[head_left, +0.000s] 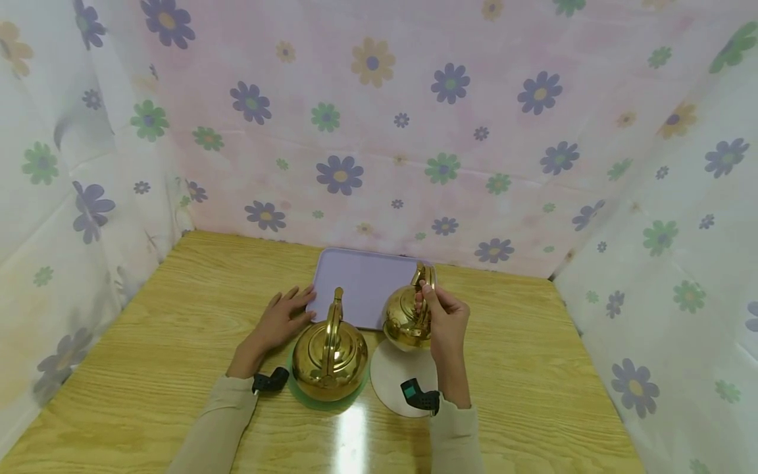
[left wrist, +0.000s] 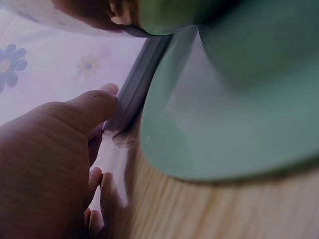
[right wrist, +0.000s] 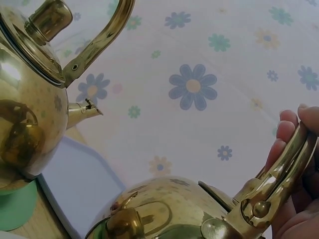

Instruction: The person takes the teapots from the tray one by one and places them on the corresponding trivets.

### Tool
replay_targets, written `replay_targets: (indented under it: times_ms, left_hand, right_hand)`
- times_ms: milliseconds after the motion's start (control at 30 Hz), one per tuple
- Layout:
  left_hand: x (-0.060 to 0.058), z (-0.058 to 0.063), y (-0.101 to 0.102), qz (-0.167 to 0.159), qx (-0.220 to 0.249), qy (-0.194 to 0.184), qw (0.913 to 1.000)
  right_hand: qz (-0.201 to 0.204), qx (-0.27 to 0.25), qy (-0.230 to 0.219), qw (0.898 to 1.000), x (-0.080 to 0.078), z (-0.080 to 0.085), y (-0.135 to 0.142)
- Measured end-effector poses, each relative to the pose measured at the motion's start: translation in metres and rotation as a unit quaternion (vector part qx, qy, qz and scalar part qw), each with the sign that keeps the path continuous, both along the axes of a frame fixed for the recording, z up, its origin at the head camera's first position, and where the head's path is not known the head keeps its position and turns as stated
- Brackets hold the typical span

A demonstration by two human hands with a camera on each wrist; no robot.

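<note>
My right hand grips the upright handle of the smaller gold kettle. That kettle overlaps the front right corner of the lilac tray and the back of a white round mat. The right wrist view shows the fingers and thumb around its handle. A larger gold kettle, handle up, stands on a green round mat. To its left, my left hand lies with fingers spread at the tray's left edge. In the left wrist view, its thumb touches the tray's rim.
The wooden table extends to both sides of the arms. Behind it hangs a flowered cloth, with further flowered cloth along the left and right sides. The larger kettle stands close to the tray's front edge.
</note>
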State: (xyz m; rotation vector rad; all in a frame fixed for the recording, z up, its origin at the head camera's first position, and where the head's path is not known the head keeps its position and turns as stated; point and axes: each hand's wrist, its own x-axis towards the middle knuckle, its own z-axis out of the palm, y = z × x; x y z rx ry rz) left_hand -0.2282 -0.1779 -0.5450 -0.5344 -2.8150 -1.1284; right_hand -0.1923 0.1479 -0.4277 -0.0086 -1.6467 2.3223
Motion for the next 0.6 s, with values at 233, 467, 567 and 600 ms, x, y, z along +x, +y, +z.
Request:
replay_targets:
  times_ms: [233,467,567,600]
  left_hand:
    - [0.0001,0.0007,0.0005,-0.003,0.004,0.002,1.0]
    - [0.0004,0.0021,0.0004,-0.002,0.006,0.006,1.0]
    - [0.0011,0.0037,0.0011,-0.002,0.004,0.004,1.0]
    - [0.0013,0.0041,0.0014,-0.003,0.003,0.003,1.0]
  right_hand:
    - [0.002,-0.003,-0.001,1.0,0.0005,-0.0016,0.0001]
    - [0.012,-0.001,0.014,1.0,0.0013,-0.0054,0.0006]
    - [0.015,0.004,0.018,1.0,0.0026,-0.0063,0.0014]
    - [0.015,0.005,0.018,1.0,0.0033,-0.0065,0.0018]
